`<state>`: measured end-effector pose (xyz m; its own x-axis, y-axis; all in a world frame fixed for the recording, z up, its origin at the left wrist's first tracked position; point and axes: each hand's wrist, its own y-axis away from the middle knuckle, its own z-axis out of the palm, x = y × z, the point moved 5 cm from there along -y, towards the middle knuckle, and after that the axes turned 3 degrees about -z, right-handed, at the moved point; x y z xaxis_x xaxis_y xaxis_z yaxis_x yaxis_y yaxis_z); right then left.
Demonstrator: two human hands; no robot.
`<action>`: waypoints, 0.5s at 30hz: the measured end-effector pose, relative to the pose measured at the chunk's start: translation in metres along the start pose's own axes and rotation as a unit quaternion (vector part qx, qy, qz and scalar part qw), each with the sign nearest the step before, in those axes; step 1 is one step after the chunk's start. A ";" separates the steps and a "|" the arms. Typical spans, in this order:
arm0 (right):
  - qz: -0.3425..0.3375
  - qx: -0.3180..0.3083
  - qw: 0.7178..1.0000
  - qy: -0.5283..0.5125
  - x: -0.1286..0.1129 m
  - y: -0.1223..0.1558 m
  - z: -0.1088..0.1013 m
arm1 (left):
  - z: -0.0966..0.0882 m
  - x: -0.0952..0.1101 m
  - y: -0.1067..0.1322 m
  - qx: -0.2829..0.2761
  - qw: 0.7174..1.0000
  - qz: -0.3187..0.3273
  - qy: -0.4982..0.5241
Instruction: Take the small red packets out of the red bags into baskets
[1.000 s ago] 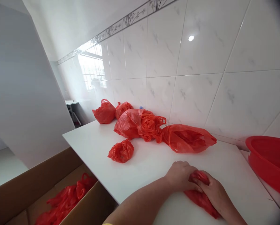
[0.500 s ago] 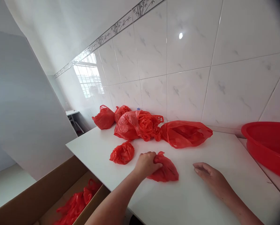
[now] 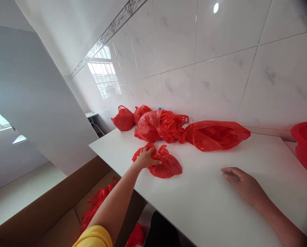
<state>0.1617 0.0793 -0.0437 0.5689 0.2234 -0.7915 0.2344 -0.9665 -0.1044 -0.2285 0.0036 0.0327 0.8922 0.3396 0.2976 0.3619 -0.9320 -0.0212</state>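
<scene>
Red bag (image 3: 169, 166) had shifted further toward the left end of the table (image 3: 207, 202), against a crumpled bag (image 3: 136, 154), so both lay together; the left hand (image 3: 145, 158) spread across them, any pinch untellable, the right hand (image 3: 242, 181) half-curled, holding nothing.

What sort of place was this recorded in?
Probably a plain indoor workroom, though the pictures don't settle its exact use: a white table stands by a tiled wall, with red plastic bags on it and a cardboard box beside it.
</scene>
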 end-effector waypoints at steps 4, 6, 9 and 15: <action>0.006 -0.001 1.000 0.027 0.005 -0.001 0.001 | 0.020 0.018 0.018 0.027 0.998 0.056 0.021; 0.006 0.001 0.999 0.045 0.007 -0.001 0.001 | 0.026 0.021 0.024 0.035 0.997 0.061 0.035; 0.005 -0.003 0.998 0.066 0.009 -0.002 0.001 | 0.022 0.005 0.028 0.050 0.996 0.049 0.060; 0.020 -0.016 0.996 0.084 0.008 -0.003 0.001 | -0.017 -0.087 0.045 0.093 0.990 -0.064 0.088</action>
<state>0.1649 0.0835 -0.0509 0.7019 0.2062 -0.6818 0.2330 -0.9710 -0.0538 -0.2941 -0.0694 0.0220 0.7815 0.4104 0.4700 0.5262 -0.8383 -0.1429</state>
